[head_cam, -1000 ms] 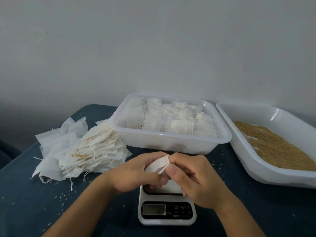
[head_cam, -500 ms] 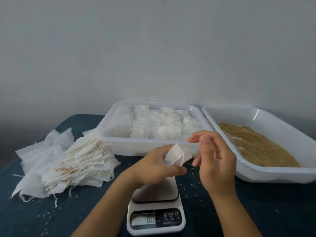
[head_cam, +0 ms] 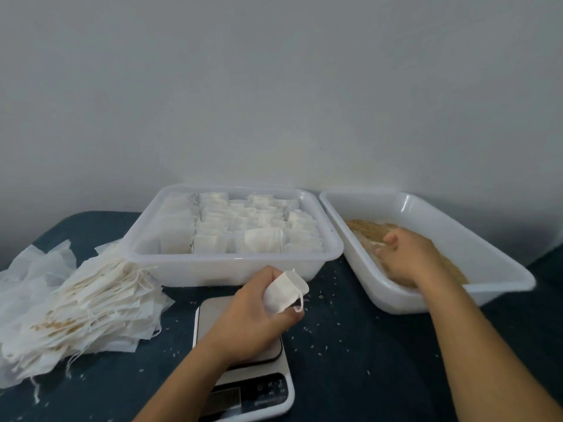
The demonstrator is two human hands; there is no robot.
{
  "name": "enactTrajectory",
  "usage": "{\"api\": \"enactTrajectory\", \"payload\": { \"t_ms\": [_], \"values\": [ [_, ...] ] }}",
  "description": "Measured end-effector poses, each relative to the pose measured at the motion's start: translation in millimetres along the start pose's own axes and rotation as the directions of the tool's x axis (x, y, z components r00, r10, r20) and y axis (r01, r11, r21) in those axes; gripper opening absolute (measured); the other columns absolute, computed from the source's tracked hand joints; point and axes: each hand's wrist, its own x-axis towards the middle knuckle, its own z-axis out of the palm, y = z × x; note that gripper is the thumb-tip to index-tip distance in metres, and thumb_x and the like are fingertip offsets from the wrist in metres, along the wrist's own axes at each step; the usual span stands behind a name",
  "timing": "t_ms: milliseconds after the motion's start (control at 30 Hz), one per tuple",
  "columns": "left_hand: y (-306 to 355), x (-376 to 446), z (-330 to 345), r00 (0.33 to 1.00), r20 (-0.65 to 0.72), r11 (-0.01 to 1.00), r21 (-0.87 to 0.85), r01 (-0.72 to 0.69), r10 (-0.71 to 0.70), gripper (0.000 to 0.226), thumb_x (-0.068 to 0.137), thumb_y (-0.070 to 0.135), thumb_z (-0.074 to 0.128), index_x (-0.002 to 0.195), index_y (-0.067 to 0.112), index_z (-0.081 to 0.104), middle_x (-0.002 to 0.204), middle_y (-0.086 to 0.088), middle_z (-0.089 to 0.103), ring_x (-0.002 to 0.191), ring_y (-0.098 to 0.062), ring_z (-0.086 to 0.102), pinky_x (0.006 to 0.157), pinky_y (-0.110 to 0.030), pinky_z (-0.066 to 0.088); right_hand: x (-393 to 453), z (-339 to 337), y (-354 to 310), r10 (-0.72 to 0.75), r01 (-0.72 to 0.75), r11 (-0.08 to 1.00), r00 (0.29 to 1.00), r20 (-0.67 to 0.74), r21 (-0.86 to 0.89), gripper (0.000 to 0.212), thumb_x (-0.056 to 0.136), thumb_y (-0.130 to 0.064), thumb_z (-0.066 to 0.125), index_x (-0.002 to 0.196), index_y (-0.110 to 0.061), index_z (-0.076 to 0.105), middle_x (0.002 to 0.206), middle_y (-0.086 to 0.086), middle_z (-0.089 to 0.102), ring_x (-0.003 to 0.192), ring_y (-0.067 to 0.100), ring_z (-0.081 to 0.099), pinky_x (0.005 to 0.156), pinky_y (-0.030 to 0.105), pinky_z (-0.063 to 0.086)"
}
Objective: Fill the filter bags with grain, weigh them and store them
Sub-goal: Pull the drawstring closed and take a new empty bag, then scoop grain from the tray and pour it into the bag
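My left hand (head_cam: 249, 318) holds a white filter bag (head_cam: 283, 292) above the scale (head_cam: 243, 376), with the bag's mouth turned to the right and its drawstring hanging down. My right hand (head_cam: 408, 260) reaches into the white tray (head_cam: 502, 281) on the right and is down in the brown grain (head_cam: 365, 228). Its fingers are blurred and partly hidden behind the tray wall. The middle clear tray (head_cam: 231, 269) holds several filled bags (head_cam: 262, 240) in rows.
A heap of empty filter bags (head_cam: 79, 309) with strings lies on the dark cloth at the left. Loose grains are scattered round the scale. A grey wall stands close behind both trays.
My right hand let go of the bag and moved right into the grain tray. My left hand kept the bag and lifted it a little above the scale.
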Motion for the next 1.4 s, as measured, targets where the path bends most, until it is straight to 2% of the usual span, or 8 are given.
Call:
{"api": "enactTrajectory", "payload": {
  "t_ms": [100, 333, 500, 633, 833, 1067, 1167, 1400],
  "values": [
    [-1, 1, 3, 0.999, -0.037, 0.999, -0.039, 0.002, -0.004, 0.022, 0.08, 0.036, 0.075, 0.096, 0.031, 0.06, 0.081, 0.019, 0.063, 0.069, 0.003, 0.055, 0.066, -0.011, 0.044, 5, 1, 0, 0.011, 0.044, 0.969, 0.975, 0.22, -0.242, 0.033, 0.101, -0.036, 0.058, 0.128, -0.02, 0.066, 0.116, 0.001, 0.069, 0.097, 0.021, 0.064, 0.082, 0.036, 0.05],
    [-5, -1, 2, 0.998, -0.048, 0.998, -0.044, 0.042, -0.045, 0.022, 0.078, 0.039, 0.074, 0.094, 0.035, 0.06, 0.078, 0.014, 0.064, 0.066, 0.001, 0.055, 0.063, -0.011, 0.044, 13, 10, -19, 0.129, -0.046, 0.96, 0.948, 0.291, -0.277, 0.037, 0.109, -0.027, 0.042, 0.131, -0.006, 0.063, 0.123, 0.013, 0.066, 0.109, 0.028, 0.064, 0.099, 0.037, 0.052],
    [-5, -1, 2, 0.997, -0.047, 0.997, -0.051, 0.057, -0.059, 0.023, 0.077, 0.041, 0.074, 0.095, 0.036, 0.06, 0.079, 0.014, 0.065, 0.067, 0.001, 0.056, 0.063, -0.01, 0.045, 24, 7, -15, 0.13, -0.041, 0.947, 0.956, 0.262, -0.32, 0.027, 0.103, -0.023, 0.058, 0.107, 0.0, 0.07, 0.094, 0.011, 0.071, 0.083, 0.026, 0.07, 0.074, 0.034, 0.056],
    [-5, 0, 3, 0.996, -0.064, 0.997, -0.039, 0.062, -0.064, 0.021, 0.077, 0.041, 0.073, 0.092, 0.039, 0.059, 0.078, 0.016, 0.064, 0.066, 0.001, 0.055, 0.063, -0.01, 0.044, 31, -14, -5, 0.112, -0.011, 0.909, 0.969, 0.219, -0.417, 0.037, 0.099, -0.035, 0.061, 0.118, -0.004, 0.066, 0.089, 0.004, 0.063, 0.075, 0.019, 0.058, 0.072, 0.033, 0.046],
    [-3, -1, 4, 0.995, -0.079, 0.998, -0.023, 0.064, -0.066, 0.019, 0.076, 0.042, 0.071, 0.09, 0.041, 0.059, 0.081, 0.016, 0.065, 0.068, 0.0, 0.057, 0.063, -0.01, 0.043, 41, -36, 11, 0.079, -0.046, 0.824, 0.996, 0.033, -0.564, 0.007, 0.096, -0.021, 0.06, 0.1, -0.016, 0.059, 0.083, -0.003, 0.05, 0.087, 0.024, 0.055, 0.072, 0.034, 0.042],
    [-3, -2, 3, 0.994, -0.082, 0.997, -0.04, 0.063, -0.067, 0.018, 0.077, 0.041, 0.072, 0.092, 0.04, 0.061, 0.081, 0.014, 0.066, 0.068, 0.001, 0.057, 0.064, -0.01, 0.044, 50, -18, 13, 0.027, -0.044, 0.87, 0.999, -0.041, -0.49, 0.005, 0.097, -0.013, 0.059, 0.094, -0.017, 0.057, 0.087, 0.0, 0.055, 0.086, 0.024, 0.054, 0.069, 0.033, 0.042],
    [-5, -2, 3, 0.995, -0.081, 0.997, -0.047, 0.062, -0.066, 0.017, 0.078, 0.04, 0.072, 0.091, 0.04, 0.061, 0.079, 0.015, 0.065, 0.067, 0.002, 0.056, 0.064, -0.011, 0.044, 60, -5, 7, 0.065, -0.058, 0.936, 0.998, 0.01, -0.346, 0.011, 0.097, -0.021, 0.07, 0.101, -0.011, 0.069, 0.101, 0.005, 0.067, 0.089, 0.025, 0.062, 0.072, 0.032, 0.048],
    [-6, -1, 1, 0.996, -0.08, 0.995, -0.099, 0.02, -0.028, 0.02, 0.08, 0.035, 0.074, 0.092, 0.023, 0.063, 0.075, 0.014, 0.059, 0.068, -0.001, 0.052, 0.065, -0.012, 0.042, 77, 27, -16, 0.052, -0.039, 0.989, 0.995, 0.083, -0.142, 0.024, 0.098, -0.031, 0.07, 0.101, -0.008, 0.075, 0.097, 0.007, 0.072, 0.089, 0.023, 0.07, 0.085, 0.036, 0.06]
  ]
}}
